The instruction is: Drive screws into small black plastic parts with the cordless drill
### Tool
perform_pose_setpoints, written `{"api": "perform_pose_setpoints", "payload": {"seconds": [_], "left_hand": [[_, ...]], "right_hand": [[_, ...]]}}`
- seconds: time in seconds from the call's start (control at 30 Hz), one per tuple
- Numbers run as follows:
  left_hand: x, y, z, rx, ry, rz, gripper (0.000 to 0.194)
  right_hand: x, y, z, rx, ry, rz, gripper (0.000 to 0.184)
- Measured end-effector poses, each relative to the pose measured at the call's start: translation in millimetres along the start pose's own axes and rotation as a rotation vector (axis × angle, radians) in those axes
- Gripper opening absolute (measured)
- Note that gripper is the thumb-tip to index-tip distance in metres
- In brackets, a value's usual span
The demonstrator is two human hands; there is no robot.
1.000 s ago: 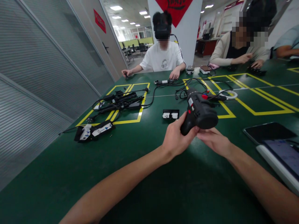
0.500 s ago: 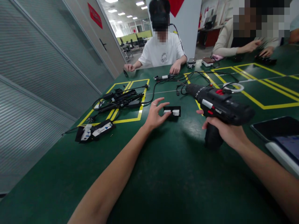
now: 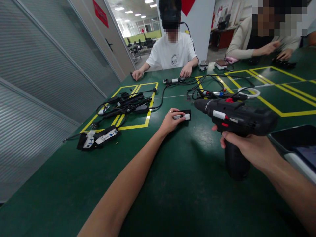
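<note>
A black cordless drill (image 3: 234,115) is held up in my right hand (image 3: 249,148), its chuck and bit pointing left. The fingers wrap round the grip below the red trigger area. On the green table (image 3: 177,184) lies a small black case with white parts (image 3: 188,116). My left hand (image 3: 171,121) grips its left end, thumb on the near side and fingers behind. Part of the case is hidden under these fingers.
A heap of black cables and adapters (image 3: 130,107) lies inside yellow tape at left. Two opened black cases (image 3: 106,136) sit nearer. Behind the drill are cables and a white ring (image 3: 254,92). A phone (image 3: 293,136) rests at right. Two people sit across the table.
The drill passed from my left hand into my right hand and moved right. My left hand reached the small black case and closed on it.
</note>
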State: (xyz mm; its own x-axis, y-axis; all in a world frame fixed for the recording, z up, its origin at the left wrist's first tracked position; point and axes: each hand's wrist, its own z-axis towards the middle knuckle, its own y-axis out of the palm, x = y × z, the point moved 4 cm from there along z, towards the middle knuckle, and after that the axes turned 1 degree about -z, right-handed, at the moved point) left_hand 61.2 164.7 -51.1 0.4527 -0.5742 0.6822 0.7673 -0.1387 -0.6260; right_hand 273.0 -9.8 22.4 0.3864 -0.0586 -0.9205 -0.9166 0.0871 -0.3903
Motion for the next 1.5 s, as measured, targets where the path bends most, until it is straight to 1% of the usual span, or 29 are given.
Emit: {"api": "perform_pose_setpoints", "payload": {"seconds": [0.13,0.23,0.4,0.53,0.73,0.87,1.0,1.1,1.37,1.43,1.5], "left_hand": [[-6,-1.3,10,0.01,-0.015,0.003,0.029],[-8,-1.6,14,0.005,-0.015,0.005,0.029],[-11,-1.4,15,0.02,-0.015,-0.009,0.032],[-13,-0.3,15,0.025,-0.01,-0.007,0.03],[-14,0.5,17,0.023,-0.019,0.018,0.027],[-14,0.3,17,0.016,-0.023,0.025,0.027],[-13,0.0,18,0.012,0.002,0.019,0.029],[-14,0.1,18,0.015,0.017,0.022,0.029],[-15,0.6,17,0.033,-0.007,0.02,0.027],[-15,0.3,16,0.025,-0.011,0.029,0.027],[-13,-0.2,16,0.016,-0.007,0.035,0.027]], "right_hand": [[2,5,-4,-0.077,0.057,0.001,0.018],[2,9,-5,-0.101,0.094,0.022,0.016],[-3,9,-4,-0.088,0.093,0.043,0.014],[-3,11,-4,-0.095,0.114,0.052,0.013],[-7,15,-5,-0.089,0.091,0.035,0.007],[-3,16,-6,-0.098,0.113,-0.013,0.008],[2,19,-8,-0.113,0.15,-0.029,0.009],[2,21,-9,-0.092,0.138,-0.006,0.008],[2,22,-9,-0.079,0.138,-0.001,0.007],[6,23,-10,-0.097,0.151,-0.015,0.005],[9,23,-10,-0.116,0.182,-0.045,0.007]]}}
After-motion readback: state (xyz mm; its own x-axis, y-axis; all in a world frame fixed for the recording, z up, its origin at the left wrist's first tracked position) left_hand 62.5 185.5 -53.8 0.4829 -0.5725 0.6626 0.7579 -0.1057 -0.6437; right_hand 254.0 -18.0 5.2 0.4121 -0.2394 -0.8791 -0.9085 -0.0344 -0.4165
